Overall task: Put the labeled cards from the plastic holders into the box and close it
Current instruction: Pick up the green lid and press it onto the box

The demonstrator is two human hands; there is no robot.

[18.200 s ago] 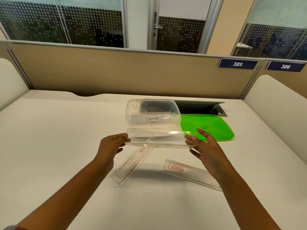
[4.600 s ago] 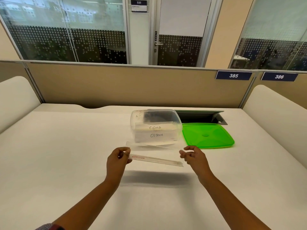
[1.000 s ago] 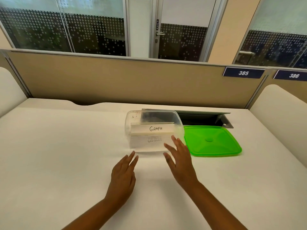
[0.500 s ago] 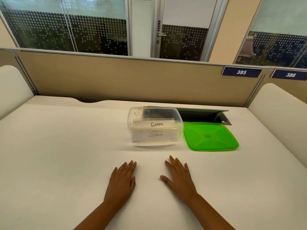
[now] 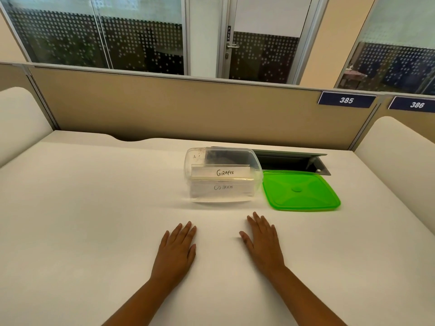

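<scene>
Both my left hand (image 5: pixel 175 251) and right hand (image 5: pixel 263 241) lie flat and empty on the desk (image 5: pixel 94 220), near the clear box (image 5: pixel 222 175). Next I'd lift the green lid (image 5: pixel 300 191) — just right of it — level and press each corner. The cards' (image 5: pixel 221 172) lower labels blur through plastic.

Bare table (image 5: pixel 94 220) ahead of both hands; box (image 5: pixel 222 176) open-topped; lid (image 5: pixel 300 192) just beside

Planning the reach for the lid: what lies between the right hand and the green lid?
Nothing: in the head view only bare white table separates the right hand from the green lid.
</scene>
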